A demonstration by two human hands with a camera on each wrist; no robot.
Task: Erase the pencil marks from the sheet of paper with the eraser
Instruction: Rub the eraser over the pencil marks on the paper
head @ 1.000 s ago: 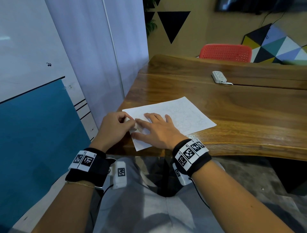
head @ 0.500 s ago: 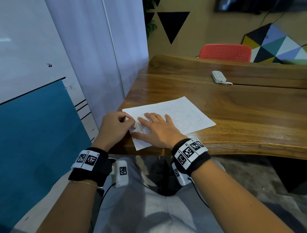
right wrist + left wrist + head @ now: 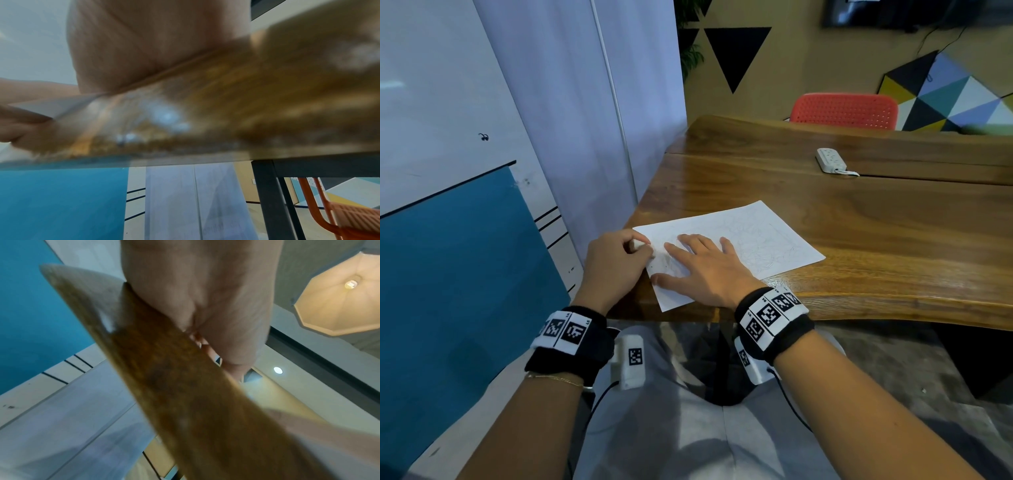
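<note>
While the left hand (image 3: 613, 263) curls its fingers round a small pale eraser (image 3: 637, 245), pinched at the near-left corner of the sheet of paper (image 3: 763, 240), the right hand (image 3: 705, 270) lies flat, fingers spread, pinning the sheet just beside it. Faint pencil marks (image 3: 760, 250) run away to the right along the sheet's long axis, beyond the right fingers, so rubbing likely works that way. The sheet overhangs the wooden table (image 3: 893, 233); a power strip (image 3: 832, 160) and red chair (image 3: 846, 109) sit farther off.
</note>
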